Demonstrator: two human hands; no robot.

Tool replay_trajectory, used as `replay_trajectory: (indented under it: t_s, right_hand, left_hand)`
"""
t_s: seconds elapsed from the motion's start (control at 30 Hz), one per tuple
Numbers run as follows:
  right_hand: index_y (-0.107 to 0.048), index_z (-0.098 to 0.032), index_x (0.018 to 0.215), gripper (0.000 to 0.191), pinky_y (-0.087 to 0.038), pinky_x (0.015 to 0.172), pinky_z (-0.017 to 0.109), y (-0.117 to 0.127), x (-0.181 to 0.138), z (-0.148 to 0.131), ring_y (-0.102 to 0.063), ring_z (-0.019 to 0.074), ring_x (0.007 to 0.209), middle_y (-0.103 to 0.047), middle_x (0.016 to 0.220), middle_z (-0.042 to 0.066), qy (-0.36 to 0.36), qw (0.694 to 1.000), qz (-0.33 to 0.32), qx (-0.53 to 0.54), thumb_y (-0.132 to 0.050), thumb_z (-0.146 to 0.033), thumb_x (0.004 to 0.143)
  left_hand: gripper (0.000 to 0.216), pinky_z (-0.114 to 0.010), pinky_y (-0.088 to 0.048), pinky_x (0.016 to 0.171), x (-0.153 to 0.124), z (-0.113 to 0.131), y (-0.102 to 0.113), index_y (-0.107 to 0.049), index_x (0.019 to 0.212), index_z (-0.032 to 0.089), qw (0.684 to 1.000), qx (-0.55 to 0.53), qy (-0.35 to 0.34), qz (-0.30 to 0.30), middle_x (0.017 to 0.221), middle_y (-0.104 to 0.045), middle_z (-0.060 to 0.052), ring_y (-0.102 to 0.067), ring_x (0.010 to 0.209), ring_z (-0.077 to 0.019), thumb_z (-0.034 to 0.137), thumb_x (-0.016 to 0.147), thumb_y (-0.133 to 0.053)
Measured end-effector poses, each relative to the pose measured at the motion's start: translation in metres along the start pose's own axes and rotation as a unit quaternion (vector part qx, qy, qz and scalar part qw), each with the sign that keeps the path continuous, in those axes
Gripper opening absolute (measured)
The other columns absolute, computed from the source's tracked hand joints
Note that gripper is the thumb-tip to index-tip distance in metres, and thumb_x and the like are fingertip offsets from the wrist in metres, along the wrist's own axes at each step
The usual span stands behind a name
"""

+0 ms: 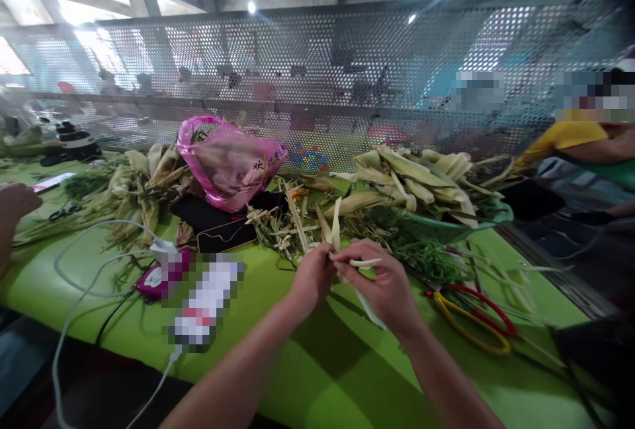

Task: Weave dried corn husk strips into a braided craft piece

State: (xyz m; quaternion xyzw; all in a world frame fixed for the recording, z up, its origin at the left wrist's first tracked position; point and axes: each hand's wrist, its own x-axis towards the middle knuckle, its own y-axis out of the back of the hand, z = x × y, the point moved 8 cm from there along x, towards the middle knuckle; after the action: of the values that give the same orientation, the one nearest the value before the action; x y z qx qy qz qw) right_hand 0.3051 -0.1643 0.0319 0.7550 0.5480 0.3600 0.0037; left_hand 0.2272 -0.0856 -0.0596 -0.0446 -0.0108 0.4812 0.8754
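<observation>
Strips of pale corn husk stick up from between my two hands above the green table. My left hand is closed, pinching the husk near its base. Against it, my right hand is closed on the husk as well, thumb and fingertips together. One whitish strip pokes out past the right fingers, and another hangs below that hand. The exact spot where the fingertips meet is partly hidden.
Right of my hands lie red-and-yellow-handled scissors and green strands. Behind, a green basket holds dried husks. On the left are a pink plastic bag, a purple power adapter with cables, and a phone. Other people sit at both sides.
</observation>
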Motion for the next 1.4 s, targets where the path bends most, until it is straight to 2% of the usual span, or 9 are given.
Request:
replay_trajectory:
  t_s: [0.13, 0.3, 0.4, 0.6, 0.73, 0.83, 1.03, 1.17, 1.4]
  right_hand:
    - [-0.072, -0.021, 0.084, 0.013, -0.049, 0.068, 0.030, 0.013, 0.001, 0.027, -0.061, 0.0185, 0.075, -0.068, 0.081, 0.004, -0.133, 0.983, 0.042, 0.122, -0.074, -0.031, 0.075]
    - [-0.072, -0.022, 0.080, 0.021, -0.050, 0.060, 0.024, 0.010, -0.005, 0.053, -0.061, 0.0131, 0.064, -0.069, 0.076, 0.001, -0.249, 0.907, 0.080, 0.330, -0.082, -0.028, 0.063]
    - [-0.069, -0.022, 0.079, 0.024, -0.051, 0.057, 0.026, 0.004, -0.008, 0.060, -0.063, 0.0145, 0.060, -0.070, 0.073, 0.000, -0.283, 0.878, 0.078, 0.377, -0.083, -0.027, 0.060]
    - [-0.069, -0.020, 0.078, 0.021, -0.051, 0.065, 0.028, 0.003, -0.004, 0.062, -0.065, 0.0168, 0.068, -0.072, 0.077, 0.002, -0.257, 0.921, 0.048, 0.288, -0.082, -0.030, 0.064]
    - [-0.069, -0.020, 0.078, 0.016, -0.051, 0.069, 0.031, 0.006, 0.000, 0.054, -0.065, 0.0185, 0.071, -0.070, 0.076, 0.003, -0.193, 0.968, 0.025, 0.162, -0.076, -0.031, 0.070]
    - [-0.070, -0.022, 0.081, 0.009, -0.050, 0.077, 0.035, 0.008, 0.005, 0.037, -0.063, 0.0206, 0.080, -0.068, 0.083, 0.004, -0.087, 0.996, 0.016, 0.032, -0.070, -0.028, 0.074]
    - [-0.073, -0.027, 0.086, 0.011, -0.044, 0.090, 0.043, 0.008, 0.007, 0.016, -0.057, 0.0264, 0.103, -0.063, 0.103, 0.007, 0.047, 0.991, 0.020, -0.125, -0.067, -0.025, 0.077]
    - [-0.073, -0.026, 0.085, 0.010, -0.046, 0.084, 0.041, 0.008, 0.006, 0.020, -0.059, 0.0256, 0.094, -0.065, 0.094, 0.006, 0.047, 0.992, 0.020, -0.112, -0.066, -0.031, 0.081]
    - [-0.064, -0.020, 0.077, 0.025, -0.045, 0.066, 0.032, 0.012, 0.001, 0.038, -0.058, 0.0191, 0.069, -0.064, 0.073, 0.003, -0.081, 0.992, 0.077, -0.061, -0.061, -0.043, 0.082]
  left_hand:
    - [0.009, -0.021, -0.022, 0.049, 0.002, 0.011, 0.001, -0.049, 0.072, 0.018, 0.998, -0.060, -0.014, -0.034, 0.060, -0.043, 0.005, -0.032, 0.051, -0.0070, 0.022, 0.079, -0.052]
    - [0.011, -0.020, -0.019, 0.047, -0.003, 0.016, -0.005, -0.051, 0.077, 0.016, 0.982, -0.177, 0.026, -0.064, 0.060, -0.044, 0.005, -0.029, 0.046, -0.0038, 0.024, 0.076, -0.058]
    - [0.018, -0.019, -0.020, 0.047, -0.006, 0.017, -0.008, -0.053, 0.078, 0.015, 0.967, -0.236, 0.048, -0.083, 0.062, -0.047, 0.004, -0.029, 0.046, -0.0028, 0.026, 0.071, -0.065]
    - [0.022, -0.017, -0.025, 0.047, -0.008, 0.018, -0.011, -0.056, 0.077, 0.013, 0.937, -0.321, 0.065, -0.122, 0.068, -0.053, 0.001, -0.029, 0.048, -0.0025, 0.026, 0.065, -0.070]
    - [0.033, -0.017, -0.024, 0.045, -0.006, 0.014, -0.002, -0.056, 0.077, 0.014, 0.952, -0.292, 0.074, -0.062, 0.063, -0.050, 0.003, -0.028, 0.047, -0.0022, 0.039, 0.065, -0.075]
    - [0.036, -0.017, -0.021, 0.043, -0.003, 0.012, 0.004, -0.054, 0.072, 0.015, 0.959, -0.276, 0.067, -0.022, 0.055, -0.043, 0.006, -0.027, 0.044, -0.0021, 0.038, 0.061, -0.079]
    - [0.032, -0.018, -0.027, 0.047, 0.000, 0.008, 0.012, -0.055, 0.077, 0.016, 0.970, -0.235, 0.066, 0.016, 0.059, -0.046, 0.005, -0.038, 0.048, -0.0041, 0.038, 0.064, -0.075]
    - [0.026, -0.020, -0.024, 0.047, 0.001, 0.018, 0.012, -0.057, 0.076, 0.016, 0.993, -0.117, -0.001, 0.007, 0.058, -0.044, 0.005, -0.032, 0.049, -0.0051, 0.038, 0.071, -0.068]
    - [0.016, -0.021, -0.027, 0.054, -0.004, 0.024, 0.003, -0.063, 0.082, 0.016, 0.998, -0.036, -0.044, -0.033, 0.068, -0.053, 0.002, -0.038, 0.058, -0.0074, 0.031, 0.077, -0.062]
